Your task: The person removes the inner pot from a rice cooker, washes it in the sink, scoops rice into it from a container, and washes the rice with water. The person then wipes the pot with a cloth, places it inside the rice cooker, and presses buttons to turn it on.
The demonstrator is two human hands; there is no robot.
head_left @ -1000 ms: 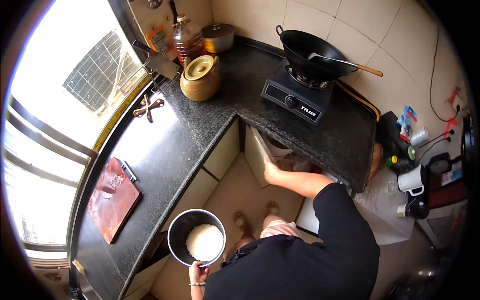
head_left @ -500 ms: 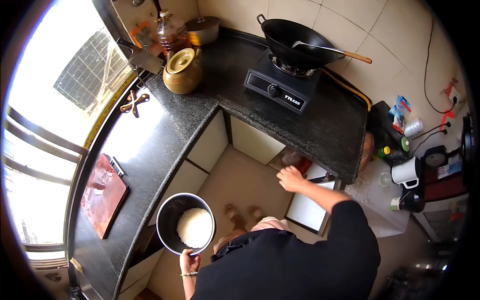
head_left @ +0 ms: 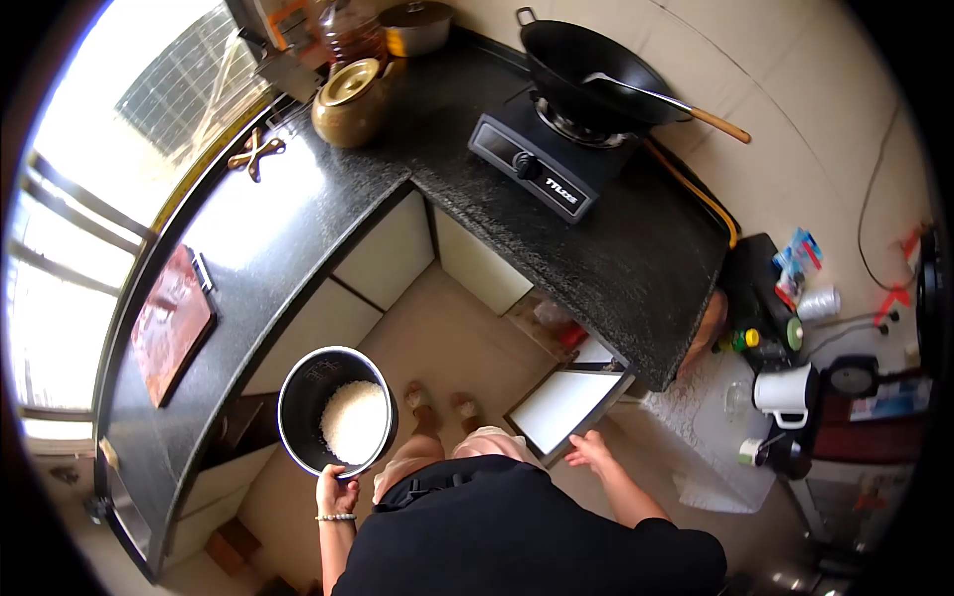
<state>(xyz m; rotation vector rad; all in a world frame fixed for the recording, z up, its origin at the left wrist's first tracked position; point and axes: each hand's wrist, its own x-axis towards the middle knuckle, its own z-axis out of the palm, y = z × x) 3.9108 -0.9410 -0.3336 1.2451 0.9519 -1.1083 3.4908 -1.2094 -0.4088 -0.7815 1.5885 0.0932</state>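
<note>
My left hand [head_left: 335, 490] grips the near rim of a dark rice cooker pot [head_left: 298, 422]. White uncooked rice [head_left: 356, 422] covers part of its bottom. A beaded bracelet circles the left wrist. My right hand [head_left: 593, 454] is beside the outer edge of an open white cabinet door [head_left: 566, 409], fingers stretched out and partly apart, holding nothing I can see. Whether the fingertips touch the door, I cannot tell. Behind the door, the cabinet shows a red item [head_left: 571, 336] and a clear plastic bag.
On the dark counter [head_left: 437, 214] stand a gas stove [head_left: 537, 164] with a wok [head_left: 586, 79] and spatula, a brown lidded jar [head_left: 348, 104], and a lidded pot [head_left: 415, 28]. A cutting board [head_left: 169, 328] lies by the window. A white kettle [head_left: 785, 392] stands at right.
My right hand has moved back from the cabinet opening to the door's outer edge. The door now stands wider open. My view has shifted, and the rice pot stays in my left hand.
</note>
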